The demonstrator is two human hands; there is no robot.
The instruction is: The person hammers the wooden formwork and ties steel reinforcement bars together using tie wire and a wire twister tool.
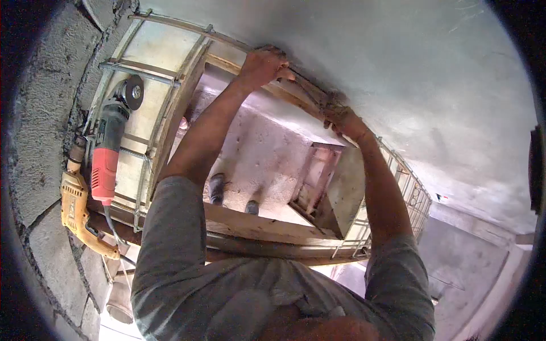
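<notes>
Both arms reach up to a long wood and metal-bar frame [227, 63] that runs along the grey wall. My left hand [266, 68] is closed at the frame's far edge, its fingers bent against the wall side. Further right, my right hand [346, 122] is closed at the same edge, beside a dark, rough patch on the wall. What either hand grips is too small and shadowed to make out.
On the frame's left part lie a red and black angle grinder [106, 165] and a yellow drill [77, 204], beside a rough block wall [42, 148]. The frame's opening shows a floor [261, 148] below, with dark shoes. More metal bars [406, 182] extend right.
</notes>
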